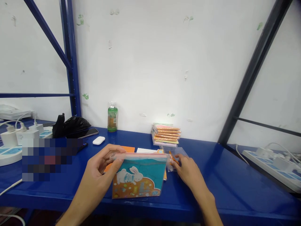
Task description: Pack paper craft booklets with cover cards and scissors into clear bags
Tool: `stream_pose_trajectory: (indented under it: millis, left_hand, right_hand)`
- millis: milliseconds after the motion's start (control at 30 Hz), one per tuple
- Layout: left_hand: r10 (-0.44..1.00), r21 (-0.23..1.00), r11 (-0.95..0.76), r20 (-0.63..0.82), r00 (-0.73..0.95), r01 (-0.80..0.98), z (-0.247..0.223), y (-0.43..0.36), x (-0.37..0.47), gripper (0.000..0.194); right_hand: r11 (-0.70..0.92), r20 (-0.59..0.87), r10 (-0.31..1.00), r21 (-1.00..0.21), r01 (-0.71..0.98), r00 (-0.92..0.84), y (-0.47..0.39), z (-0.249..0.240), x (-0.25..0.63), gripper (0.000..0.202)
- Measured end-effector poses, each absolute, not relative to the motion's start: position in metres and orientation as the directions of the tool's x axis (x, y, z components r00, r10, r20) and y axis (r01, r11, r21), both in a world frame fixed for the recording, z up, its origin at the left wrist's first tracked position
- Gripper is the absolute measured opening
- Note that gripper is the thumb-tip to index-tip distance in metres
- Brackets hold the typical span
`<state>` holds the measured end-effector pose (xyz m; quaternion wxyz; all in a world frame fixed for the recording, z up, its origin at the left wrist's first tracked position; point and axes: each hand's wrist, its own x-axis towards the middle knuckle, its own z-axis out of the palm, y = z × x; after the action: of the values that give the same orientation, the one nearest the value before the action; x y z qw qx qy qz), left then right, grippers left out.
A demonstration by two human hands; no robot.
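My left hand (103,166) grips the top left corner of a clear zip bag (141,158) with a pink-edged closure. Inside the bag is a teal and brown card or booklet (150,171) with a white rabbit on it, held upright and facing me. My right hand (188,168) is at the bag's right end, fingers closed at a small orange piece (173,157) whose kind I cannot make out. Under those fingers lies clear plastic packaging (182,151). Behind the zip bag, partly hidden, are an orange sheet (129,149) and a white card (147,150).
A stack of packaged booklets (166,135) stands against the wall. On the blue table (211,188) are a green-labelled bottle (112,117), a white earbud case (98,140), a phone (88,133) and a black plastic bag (75,124). Power strips with chargers (28,137) sit at the left.
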<state>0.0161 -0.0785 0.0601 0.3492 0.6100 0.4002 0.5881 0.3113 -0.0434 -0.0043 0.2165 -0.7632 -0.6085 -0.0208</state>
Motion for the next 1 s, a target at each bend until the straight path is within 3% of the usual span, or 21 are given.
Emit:
stream_pose_trajectory:
  millis: [233,600,800,900,1000]
  left_hand:
    - [0.908,0.906,-0.419,0.42,-0.007,0.067,0.062,-0.08,0.017,0.024]
    - [0.934,0.933,-0.358,0.358,0.012,0.027,0.058,-0.077,0.019,0.036]
    - [0.937,0.939,-0.344,0.343,0.068,0.012,0.051,-0.074,0.023,0.038]
    - [0.943,0.949,-0.316,0.315,0.104,-0.007,0.049,-0.073,0.023,0.042]
    - [0.949,0.956,-0.293,0.293,0.117,-0.02,0.049,-0.072,0.023,0.042]
  right_hand:
    - [-0.206,0.275,0.917,-0.294,0.934,0.289,-0.037,-0.012,0.317,0.025]
    - [-0.186,0.258,0.894,-0.532,0.826,0.368,-0.035,-0.015,0.326,0.015]
    - [-0.023,0.366,0.865,-0.654,0.756,0.342,-0.057,0.024,0.315,0.028]
    - [0.18,0.509,0.787,-0.731,0.658,0.349,-0.084,0.05,0.305,0.035]
    - [0.385,0.602,0.778,-0.682,0.622,0.179,-0.111,0.07,0.293,0.027]
